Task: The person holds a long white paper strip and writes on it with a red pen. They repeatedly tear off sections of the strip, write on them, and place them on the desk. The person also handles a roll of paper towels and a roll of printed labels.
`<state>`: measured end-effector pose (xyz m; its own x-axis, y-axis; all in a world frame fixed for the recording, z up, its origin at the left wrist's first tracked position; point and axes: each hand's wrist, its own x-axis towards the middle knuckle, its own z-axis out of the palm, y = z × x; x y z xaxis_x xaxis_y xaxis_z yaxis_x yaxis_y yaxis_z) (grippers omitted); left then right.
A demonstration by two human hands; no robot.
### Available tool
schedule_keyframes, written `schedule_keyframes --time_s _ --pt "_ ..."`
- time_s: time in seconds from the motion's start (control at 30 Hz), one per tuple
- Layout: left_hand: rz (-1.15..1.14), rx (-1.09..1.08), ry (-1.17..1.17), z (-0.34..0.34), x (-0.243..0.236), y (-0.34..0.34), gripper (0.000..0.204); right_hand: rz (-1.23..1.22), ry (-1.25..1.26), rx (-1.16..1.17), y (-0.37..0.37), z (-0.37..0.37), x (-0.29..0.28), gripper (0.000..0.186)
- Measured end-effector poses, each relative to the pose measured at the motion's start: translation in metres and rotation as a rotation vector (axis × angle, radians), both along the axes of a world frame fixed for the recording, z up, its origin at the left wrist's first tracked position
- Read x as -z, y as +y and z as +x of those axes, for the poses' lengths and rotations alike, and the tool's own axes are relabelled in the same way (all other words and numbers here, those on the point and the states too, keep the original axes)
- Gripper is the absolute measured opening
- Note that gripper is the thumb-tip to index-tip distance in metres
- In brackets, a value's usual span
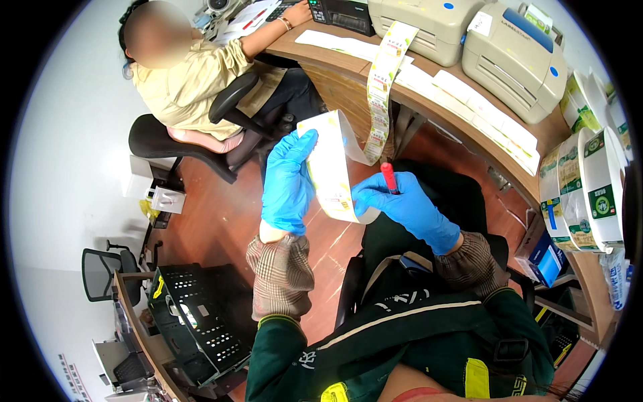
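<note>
My left hand (288, 181), in a blue glove, grips the left edge of a strip of labels (328, 174), thumb over its front. The strip hangs in front of me, white with yellow-green print, and its lower end curls towards my right hand (414, 209). That hand, also blue-gloved, is closed with its fingertips at the curl. A slim red pen-like thing (389, 178) sticks up between its fingers; its lower part is hidden. Behind, a printed label band (383, 80) drops from a beige label printer (429, 33) and loops round towards the strip I hold.
A second label printer (514, 63) stands on the curved wooden desk (462, 127), beside white label sheets (482, 110). Label rolls (579, 187) are stacked at the right. A co-worker (194, 87) sits at the far left in a black chair (157, 141). A black perforated crate (204, 321) stands lower left.
</note>
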<state>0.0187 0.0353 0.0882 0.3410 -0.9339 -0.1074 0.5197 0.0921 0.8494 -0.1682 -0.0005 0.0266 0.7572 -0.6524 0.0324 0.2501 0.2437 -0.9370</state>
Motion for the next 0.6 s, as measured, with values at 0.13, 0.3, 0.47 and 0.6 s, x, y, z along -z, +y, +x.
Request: schedule_keyframes --time_s 0.13,0.3,0.47,0.6 --pt "-0.017 0.010 -0.026 -0.012 0.002 -0.001 0.020 -0.113 0.162 0.116 0.004 -0.003 -0.016 0.028" --pt "0.022 -0.074 -0.736 -0.001 0.022 0.026 0.038 0.072 0.016 -0.045 0.016 -0.019 -0.040 0.027" --pt "-0.175 -0.011 -0.857 -0.041 0.025 0.056 0.062 -0.107 -0.006 -0.170 0.031 -0.025 -0.051 0.032" --pt "-0.107 0.276 -0.732 -0.020 0.013 0.064 0.045 -0.029 -0.026 -0.096 0.024 -0.037 -0.051 0.028"
